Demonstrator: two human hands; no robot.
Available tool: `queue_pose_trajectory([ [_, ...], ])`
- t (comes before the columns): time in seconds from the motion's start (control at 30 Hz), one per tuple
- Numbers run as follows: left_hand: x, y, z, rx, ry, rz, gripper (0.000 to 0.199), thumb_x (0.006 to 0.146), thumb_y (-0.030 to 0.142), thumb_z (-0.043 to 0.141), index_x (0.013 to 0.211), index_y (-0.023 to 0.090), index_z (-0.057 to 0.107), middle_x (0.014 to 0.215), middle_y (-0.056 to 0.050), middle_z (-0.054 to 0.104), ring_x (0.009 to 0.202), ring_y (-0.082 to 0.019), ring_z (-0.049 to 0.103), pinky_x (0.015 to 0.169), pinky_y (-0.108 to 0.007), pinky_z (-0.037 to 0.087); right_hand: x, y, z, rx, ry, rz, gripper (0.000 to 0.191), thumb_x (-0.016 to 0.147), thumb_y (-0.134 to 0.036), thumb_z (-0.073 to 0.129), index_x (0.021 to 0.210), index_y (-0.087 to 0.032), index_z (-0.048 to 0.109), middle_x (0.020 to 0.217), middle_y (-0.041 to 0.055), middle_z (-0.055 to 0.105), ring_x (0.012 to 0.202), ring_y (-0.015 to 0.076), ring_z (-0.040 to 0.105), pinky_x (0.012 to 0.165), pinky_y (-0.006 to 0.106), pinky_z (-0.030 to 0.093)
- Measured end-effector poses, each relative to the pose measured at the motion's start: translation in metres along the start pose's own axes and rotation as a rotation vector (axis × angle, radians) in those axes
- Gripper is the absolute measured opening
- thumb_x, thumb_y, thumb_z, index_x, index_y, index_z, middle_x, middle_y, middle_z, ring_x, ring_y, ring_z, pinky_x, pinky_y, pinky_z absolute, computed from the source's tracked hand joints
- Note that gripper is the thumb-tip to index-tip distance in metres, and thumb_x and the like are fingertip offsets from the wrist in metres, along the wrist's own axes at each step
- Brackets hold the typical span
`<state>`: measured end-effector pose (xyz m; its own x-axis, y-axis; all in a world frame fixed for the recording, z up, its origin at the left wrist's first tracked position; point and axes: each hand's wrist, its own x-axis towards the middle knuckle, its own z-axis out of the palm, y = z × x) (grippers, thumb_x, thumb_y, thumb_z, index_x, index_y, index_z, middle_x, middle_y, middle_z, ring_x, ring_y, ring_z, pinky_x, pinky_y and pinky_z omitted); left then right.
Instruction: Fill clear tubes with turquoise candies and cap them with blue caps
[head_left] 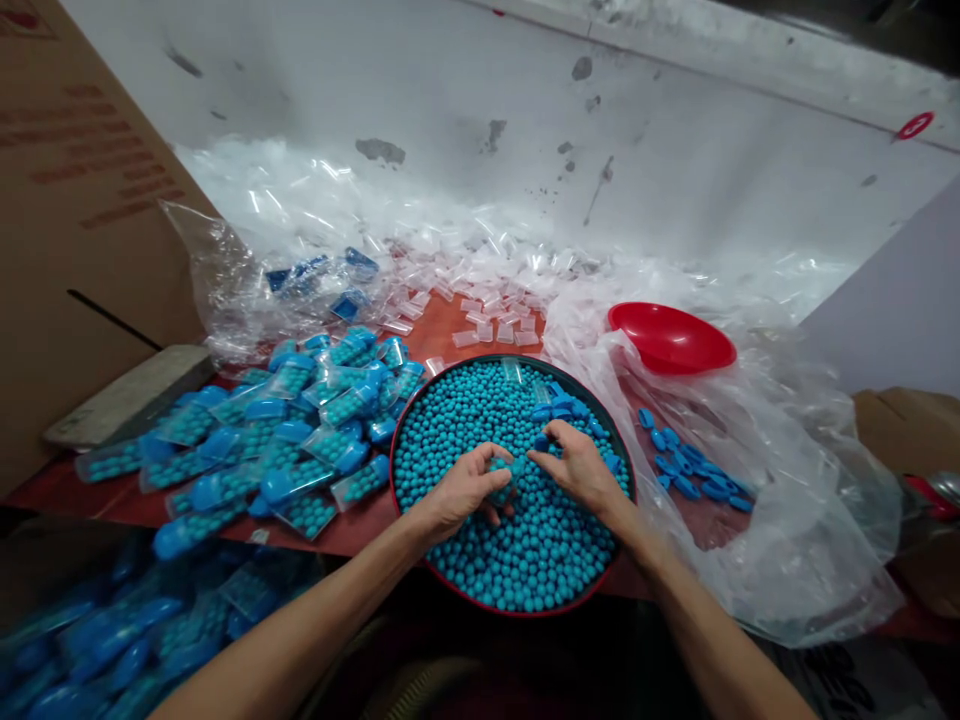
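Observation:
My left hand [466,488] is closed around a small clear plastic container [504,478] filled with blue beads. Pinched in the fingers of my right hand [581,468] is a blue cap [541,441], a short gap away from the container. Both hands are above a round basin [525,612] full of blue beads [517,575]. More blue caps [561,402] and a clear empty container [512,370] lie on the beads at the back of the basin.
Capped bead containers [300,440] are heaped on the red table at left, with more [112,640] below. Clear empty containers [487,310] lie behind the basin. At right are a red bowl [671,338], loose blue caps [694,470] and plastic sheeting [810,560]. A cardboard box [97,200] stands left.

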<state>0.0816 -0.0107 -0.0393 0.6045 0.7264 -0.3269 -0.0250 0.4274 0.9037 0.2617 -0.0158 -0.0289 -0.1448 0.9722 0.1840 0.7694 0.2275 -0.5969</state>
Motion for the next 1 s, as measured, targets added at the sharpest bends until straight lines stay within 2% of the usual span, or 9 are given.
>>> queue_pose_trajectory([
  [0.1, 0.001, -0.002, 0.001, 0.079, 0.027, 0.058, 0.027, 0.071, 0.031, 0.053, 0.092, 0.017, 0.042, 0.065, 0.003, 0.053, 0.043, -0.007, 0.053, 0.033, -0.013, 0.032, -0.004, -0.007, 0.004, 0.007, -0.066, -0.048, 0.011, 0.078, -0.027, 0.047, 0.081, -0.018, 0.052, 0.069, 0.0010, 0.055, 0.063, 0.0138, 0.051, 0.060, 0.024, 0.039],
  [0.23, 0.002, -0.005, 0.000, 0.135, 0.060, 0.080, 0.027, 0.073, 0.030, 0.051, 0.095, 0.017, 0.042, 0.065, 0.005, 0.052, 0.038, -0.004, 0.047, 0.031, -0.012, 0.028, -0.009, -0.008, 0.002, 0.072, -0.096, 0.048, 0.022, 0.082, -0.030, 0.043, 0.097, -0.019, 0.054, 0.079, 0.0029, 0.060, 0.072, 0.0155, 0.056, 0.068, 0.027, 0.042],
  [0.33, 0.003, -0.007, -0.001, 0.138, 0.068, 0.075, 0.028, 0.073, 0.031, 0.050, 0.096, 0.017, 0.041, 0.064, 0.005, 0.052, 0.038, -0.004, 0.047, 0.031, -0.012, 0.027, -0.013, -0.006, 0.000, 0.256, -0.196, 0.100, 0.030, 0.084, -0.027, 0.036, 0.109, -0.020, 0.050, 0.092, 0.0044, 0.060, 0.082, 0.0150, 0.057, 0.075, 0.029, 0.043],
  [0.4, 0.003, -0.007, 0.000, 0.142, 0.062, 0.079, 0.028, 0.073, 0.031, 0.051, 0.095, 0.017, 0.041, 0.064, 0.005, 0.051, 0.038, -0.004, 0.046, 0.031, -0.012, 0.027, -0.013, -0.004, 0.001, 0.399, -0.263, 0.156, 0.033, 0.084, -0.025, 0.034, 0.113, -0.020, 0.048, 0.088, 0.0033, 0.061, 0.076, 0.0137, 0.058, 0.069, 0.027, 0.046],
  [0.57, 0.002, -0.006, 0.002, 0.146, 0.089, 0.065, 0.027, 0.073, 0.030, 0.050, 0.095, 0.017, 0.041, 0.064, 0.004, 0.053, 0.038, -0.004, 0.047, 0.031, -0.012, 0.028, -0.011, -0.001, 0.003, 0.320, -0.071, 0.206, 0.037, 0.080, -0.021, 0.040, 0.116, -0.017, 0.047, 0.091, 0.0053, 0.061, 0.078, 0.0151, 0.058, 0.071, 0.029, 0.047],
  [0.67, 0.000, -0.002, 0.000, 0.134, 0.146, 0.062, 0.029, 0.073, 0.031, 0.050, 0.096, 0.017, 0.041, 0.064, 0.003, 0.054, 0.039, -0.005, 0.048, 0.031, -0.012, 0.028, -0.014, 0.000, -0.007, 0.203, -0.117, 0.217, 0.042, 0.082, -0.019, 0.034, 0.124, -0.017, 0.039, 0.101, 0.0087, 0.058, 0.070, 0.0133, 0.059, 0.067, 0.029, 0.048],
  [0.73, -0.003, 0.003, -0.003, 0.120, 0.162, 0.068, 0.029, 0.073, 0.031, 0.050, 0.097, 0.017, 0.042, 0.065, 0.003, 0.054, 0.041, -0.005, 0.049, 0.032, -0.013, 0.028, -0.017, 0.001, -0.016, 0.084, -0.134, 0.157, 0.046, 0.082, -0.014, 0.031, 0.127, -0.018, 0.036, 0.110, 0.0101, 0.053, 0.076, 0.0137, 0.059, 0.070, 0.030, 0.048],
  [0.8, -0.005, 0.006, -0.007, 0.106, 0.164, 0.078, 0.030, 0.073, 0.032, 0.051, 0.097, 0.017, 0.042, 0.067, 0.002, 0.055, 0.042, -0.006, 0.050, 0.033, -0.013, 0.029, -0.018, 0.002, -0.023, -0.102, -0.170, 0.027, 0.051, 0.077, -0.006, 0.033, 0.125, -0.021, 0.040, 0.122, 0.0098, 0.045, 0.097, 0.0172, 0.053, 0.082, 0.033, 0.043],
  [1.0, -0.012, 0.006, -0.017, 0.051, 0.188, 0.100, 0.029, 0.074, 0.032, 0.050, 0.097, 0.017, 0.042, 0.068, 0.002, 0.054, 0.043, -0.005, 0.050, 0.034, -0.013, 0.029, -0.013, -0.012, -0.014, -0.406, -0.516, -0.323, 0.067, 0.067, 0.002, 0.042, 0.126, -0.031, 0.037, 0.137, 0.0058, 0.027, 0.125, 0.0262, 0.021, 0.096, 0.047, 0.025],
])
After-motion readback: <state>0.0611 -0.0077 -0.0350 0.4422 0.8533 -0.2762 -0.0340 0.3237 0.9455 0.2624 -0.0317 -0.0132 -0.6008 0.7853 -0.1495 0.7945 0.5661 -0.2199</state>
